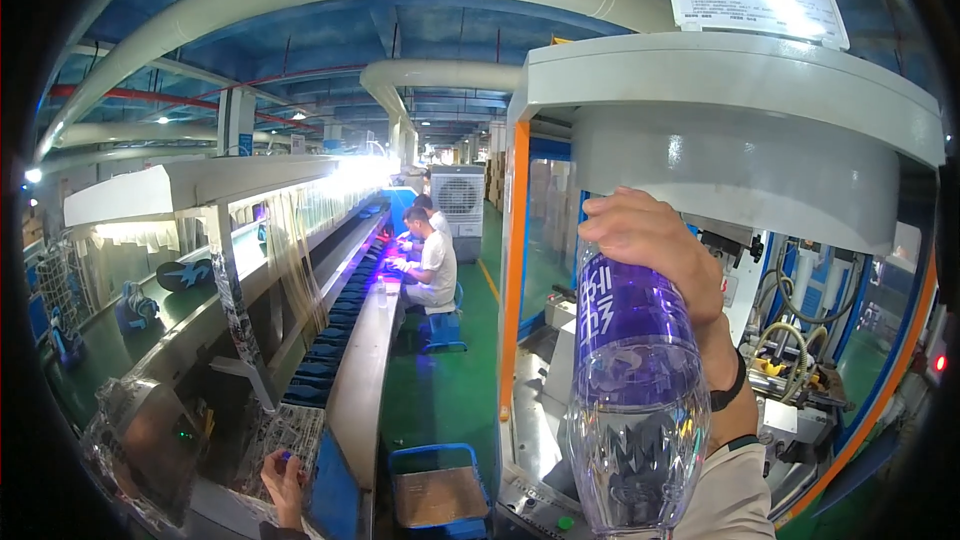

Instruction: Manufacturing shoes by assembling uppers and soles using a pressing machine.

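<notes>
A clear plastic water bottle (640,420) with a purple label fills the right-centre, close to the camera. My right hand (655,245) wraps over its base end from above and behind. The bottle is tipped so that its narrowing end points to the lower edge, where the mouth is out of sight. Clear liquid shows inside. At the lower left, my left hand (284,485) is closed, its fingertips pinching a small purple-blue bottle cap (285,456). That hand is over the near end of the conveyor line, beside a blue panel (330,490).
Dark shoe soles (340,325) line a long conveyor, left of centre. Two people (432,250) sit working along it under purple light. A large grey machine (735,90) with an orange-edged frame stands right. A blue-framed stool (438,495) stands on the green floor; an air cooler (459,202) is farther back.
</notes>
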The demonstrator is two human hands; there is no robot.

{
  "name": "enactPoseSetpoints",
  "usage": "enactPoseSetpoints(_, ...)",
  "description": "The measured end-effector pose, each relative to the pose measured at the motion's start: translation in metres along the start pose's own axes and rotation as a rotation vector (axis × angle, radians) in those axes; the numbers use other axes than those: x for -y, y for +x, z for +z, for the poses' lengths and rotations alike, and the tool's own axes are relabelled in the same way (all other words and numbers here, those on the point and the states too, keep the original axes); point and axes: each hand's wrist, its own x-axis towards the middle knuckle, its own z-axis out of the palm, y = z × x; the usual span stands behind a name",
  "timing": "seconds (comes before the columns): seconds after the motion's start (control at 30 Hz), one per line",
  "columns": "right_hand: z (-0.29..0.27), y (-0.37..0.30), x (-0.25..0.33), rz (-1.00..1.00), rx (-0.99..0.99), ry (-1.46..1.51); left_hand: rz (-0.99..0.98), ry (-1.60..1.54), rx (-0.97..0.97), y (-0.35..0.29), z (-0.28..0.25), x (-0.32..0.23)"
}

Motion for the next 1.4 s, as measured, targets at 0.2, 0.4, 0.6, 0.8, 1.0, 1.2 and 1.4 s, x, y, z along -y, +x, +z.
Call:
enactPoseSetpoints(0.2,-0.003,0.001,-0.001,-0.002,0.009,0.008,0.023,0.026,-0.022,0.0,0.003,-0.002)
enactPoseSetpoints(0.4,-0.006,0.001,0.0,0.012,0.021,0.002,0.002,-0.017,-0.026,0.003,0.002,0.008)
enactPoseSetpoints(0.6,-0.01,0.004,0.004,-0.001,0.011,-0.004,-0.015,0.0,-0.032,-0.001,0.002,-0.004)
enactPoseSetpoints(0.8,-0.007,0.004,0.001,-0.043,-0.027,-0.034,0.002,-0.02,-0.033,0.0,0.0,0.001)
enactPoseSetpoints(1.0,-0.01,0.009,0.004,-0.054,-0.037,-0.04,0.003,-0.016,-0.037,0.001,0.002,0.001)
enactPoseSetpoints(1.2,-0.014,0.01,-0.001,-0.081,-0.031,-0.026,-0.017,0.03,-0.056,-0.004,0.003,-0.006)
enactPoseSetpoints(1.4,-0.026,0.014,-0.001,-0.082,-0.018,-0.038,0.021,0.031,-0.029,0.0,0.002,0.001)
